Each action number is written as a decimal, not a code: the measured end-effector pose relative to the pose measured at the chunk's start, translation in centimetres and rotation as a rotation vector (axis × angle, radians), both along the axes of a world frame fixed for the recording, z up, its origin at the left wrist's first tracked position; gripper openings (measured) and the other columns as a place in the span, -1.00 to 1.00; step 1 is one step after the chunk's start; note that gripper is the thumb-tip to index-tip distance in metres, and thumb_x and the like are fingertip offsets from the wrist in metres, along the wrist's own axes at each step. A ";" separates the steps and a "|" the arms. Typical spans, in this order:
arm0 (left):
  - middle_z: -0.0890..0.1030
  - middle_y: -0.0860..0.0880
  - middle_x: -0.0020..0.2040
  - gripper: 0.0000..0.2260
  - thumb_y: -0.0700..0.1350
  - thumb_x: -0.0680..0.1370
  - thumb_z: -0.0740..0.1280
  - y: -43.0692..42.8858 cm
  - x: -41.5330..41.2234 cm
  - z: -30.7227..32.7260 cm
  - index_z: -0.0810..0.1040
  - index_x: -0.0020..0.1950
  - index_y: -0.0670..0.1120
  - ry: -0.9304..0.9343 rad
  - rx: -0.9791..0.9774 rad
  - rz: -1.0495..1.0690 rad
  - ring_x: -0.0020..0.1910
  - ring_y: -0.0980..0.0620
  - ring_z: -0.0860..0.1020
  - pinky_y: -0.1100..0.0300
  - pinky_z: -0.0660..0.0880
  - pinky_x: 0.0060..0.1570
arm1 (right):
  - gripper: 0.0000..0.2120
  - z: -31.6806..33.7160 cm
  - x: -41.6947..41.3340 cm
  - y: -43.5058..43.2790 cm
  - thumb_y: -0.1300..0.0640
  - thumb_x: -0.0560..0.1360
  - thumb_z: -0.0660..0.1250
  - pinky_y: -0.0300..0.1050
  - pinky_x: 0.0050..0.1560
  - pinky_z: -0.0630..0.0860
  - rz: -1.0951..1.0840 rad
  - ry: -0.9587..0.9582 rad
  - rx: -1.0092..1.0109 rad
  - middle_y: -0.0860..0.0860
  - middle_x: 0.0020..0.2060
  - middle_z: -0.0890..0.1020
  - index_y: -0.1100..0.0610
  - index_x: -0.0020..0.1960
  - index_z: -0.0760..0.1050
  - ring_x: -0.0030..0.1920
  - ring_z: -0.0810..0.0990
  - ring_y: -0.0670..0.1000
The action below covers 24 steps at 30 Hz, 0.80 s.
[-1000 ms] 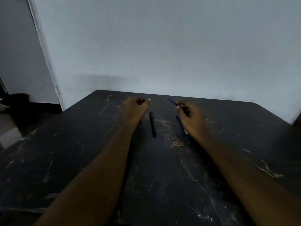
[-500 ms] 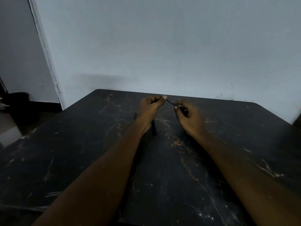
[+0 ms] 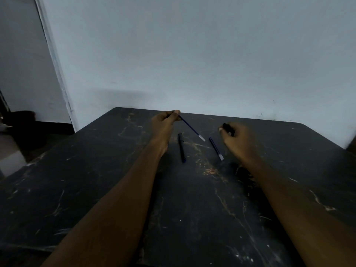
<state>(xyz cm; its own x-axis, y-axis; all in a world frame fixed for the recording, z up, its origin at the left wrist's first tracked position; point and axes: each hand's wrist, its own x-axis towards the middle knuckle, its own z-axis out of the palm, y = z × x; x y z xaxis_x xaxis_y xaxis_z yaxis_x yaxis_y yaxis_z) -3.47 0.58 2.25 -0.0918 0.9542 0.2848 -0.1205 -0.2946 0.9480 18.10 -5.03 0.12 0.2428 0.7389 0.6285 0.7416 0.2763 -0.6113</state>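
Nearest us, our forearms stretch over the dark, scratched worktop (image 3: 96,189). Past them a black pen barrel (image 3: 181,149) lies flat between the wrists, and a thin blue refill (image 3: 215,148) lies just left of our right hand (image 3: 238,139), not touching it. That hand is curled round a small dark piece (image 3: 226,127), too blurred for us to name. Farther out, our left hand (image 3: 163,125) pinches the far end of a second blue refill (image 3: 189,127) between thumb and fingertips, and its pale tip slants down toward us between barrel and lying refill, with the grey wall (image 3: 212,64) behind.
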 end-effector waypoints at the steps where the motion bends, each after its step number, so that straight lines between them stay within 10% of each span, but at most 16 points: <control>1: 0.67 0.06 -0.17 -0.81 -0.04 0.55 0.39 0.0 0.2 0.0 0.68 -0.09 -0.16 0.035 0.015 -0.013 -0.32 0.34 0.52 0.36 0.40 -0.24 | -0.74 0.1 -0.4 -0.2 0.08 0.54 0.34 0.01 -0.27 0.47 0.021 0.009 -0.010 0.18 -0.38 0.55 0.26 -0.20 0.55 -0.33 0.55 0.17; 11: 0.68 -0.04 -0.20 -0.81 -0.16 0.55 0.40 -0.4 2.0 -0.7 0.69 -0.07 -0.30 0.141 0.168 -0.154 -0.27 0.38 0.60 0.56 0.41 -0.27 | -0.73 0.7 -3.4 -1.1 0.07 0.49 0.42 -0.31 -0.48 0.25 0.217 -0.108 -0.063 0.03 -0.49 0.55 0.19 -0.33 0.58 -0.48 0.46 -0.13; 16: 0.67 0.00 -0.16 -0.83 -0.11 0.57 0.38 -0.2 2.0 -0.8 0.67 0.00 -0.21 0.172 0.127 -0.109 -0.25 0.35 0.60 0.48 0.46 -0.23 | -0.69 0.9 -2.1 -0.6 0.07 0.49 0.43 -0.08 -0.36 0.36 0.118 -0.031 -0.077 0.20 -0.43 0.57 0.30 -0.29 0.57 -0.41 0.51 0.10; 24: 0.66 0.16 -0.15 -0.89 0.02 0.49 0.40 0.6 1.4 -2.3 0.66 -0.02 0.09 0.718 0.194 0.126 -0.13 0.19 0.60 0.27 0.49 -0.09 | -0.80 0.3 3.3 -0.1 0.04 0.46 0.44 -0.10 -0.32 0.45 -0.166 -0.016 -0.222 0.08 -0.48 0.58 0.15 -0.26 0.64 -0.42 0.57 0.07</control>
